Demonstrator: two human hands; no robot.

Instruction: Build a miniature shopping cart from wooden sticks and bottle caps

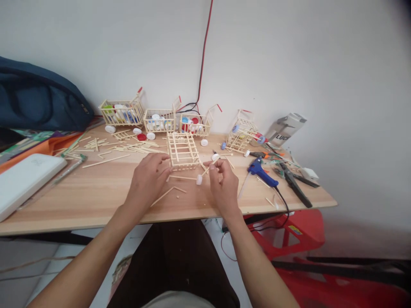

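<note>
An upturned basket frame of thin wooden sticks rests on the table between my hands. My left hand has its thumb and forefinger around the near left corner of this frame. To the frame's right, my right hand pinches a thin wooden stick with white bottle caps on it. One cap shows below the fingertips and another white cap just above them. A loose stick lies in front of the frame, and a bent stick is nearer to me.
Along the wall stand small stick carts holding coloured caps; another cart is tilted. Loose sticks are scattered behind my left hand. A blue glue gun and pliers lie right. A white box sits left.
</note>
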